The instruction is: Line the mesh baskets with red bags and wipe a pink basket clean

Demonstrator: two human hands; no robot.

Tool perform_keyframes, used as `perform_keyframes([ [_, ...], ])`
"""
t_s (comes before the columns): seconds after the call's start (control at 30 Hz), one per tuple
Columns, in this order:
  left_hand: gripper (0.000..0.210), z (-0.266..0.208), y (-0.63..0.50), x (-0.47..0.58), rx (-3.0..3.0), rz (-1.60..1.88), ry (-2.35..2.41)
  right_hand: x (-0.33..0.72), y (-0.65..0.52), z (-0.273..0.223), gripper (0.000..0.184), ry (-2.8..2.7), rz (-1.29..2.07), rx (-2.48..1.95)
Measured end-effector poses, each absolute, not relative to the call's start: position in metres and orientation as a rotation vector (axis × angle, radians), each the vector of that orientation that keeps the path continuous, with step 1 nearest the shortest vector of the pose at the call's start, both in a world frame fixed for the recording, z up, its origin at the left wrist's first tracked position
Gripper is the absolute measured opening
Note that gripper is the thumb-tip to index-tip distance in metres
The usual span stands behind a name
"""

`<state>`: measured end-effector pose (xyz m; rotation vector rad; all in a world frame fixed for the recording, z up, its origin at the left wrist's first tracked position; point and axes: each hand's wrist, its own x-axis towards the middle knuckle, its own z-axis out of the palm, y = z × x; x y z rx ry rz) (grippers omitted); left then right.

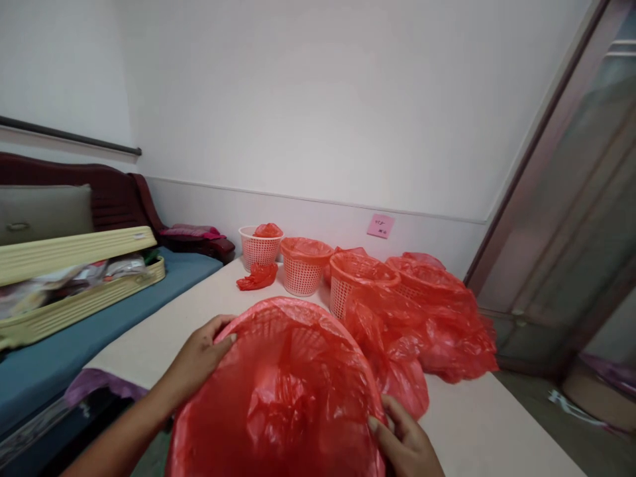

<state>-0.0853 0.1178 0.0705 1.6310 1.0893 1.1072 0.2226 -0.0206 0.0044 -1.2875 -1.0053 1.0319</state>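
A wastebasket (298, 318) lined with a red plastic bag (278, 404) is tilted toward me in the foreground, its wide mouth facing the camera. The bag is folded over the rim, and its bottom lies crumpled inside. At the upper left of the rim, my left hand (203, 348) grips the edge with the thumb on the inner side. My right hand (405, 434) pinches the rim and bag at the lower right. The basket's lower edge runs out of view.
Several bag-lined baskets (303, 275) stand along the wall side of the white table (199, 301). Loose red bags (417, 324) spread over the right side, and a small crumpled bag (257, 276) lies at the left. A yellow container (84, 285) rests on the blue bed (191, 265).
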Motion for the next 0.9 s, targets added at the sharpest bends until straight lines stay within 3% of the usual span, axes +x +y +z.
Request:
perform_keyframes([
  [0.27, 0.036, 0.074, 0.146, -0.087, 1.389, 1.056, 1.145, 0.223, 0.022, 0.039, 0.014, -0.913, 1.055, -1.437],
  [0.53, 0.04, 0.048, 0.11, -0.114, 1.289, 1.575, 1.385, 0.237, 0.047, 0.047, 0.017, -0.827, 1.108, -1.397],
  [0.8, 0.047, 0.014, 0.02, -0.073, 1.661, 1.389, 1.301, 0.231, 0.049, 0.049, 0.015, -0.787, 1.165, -1.349],
  [0.9, 0.038, -0.001, 0.016, -0.062, 1.658, 1.293, 1.229, 0.228, 0.047, 0.05, 0.015, -0.758, 1.173, -1.334],
])
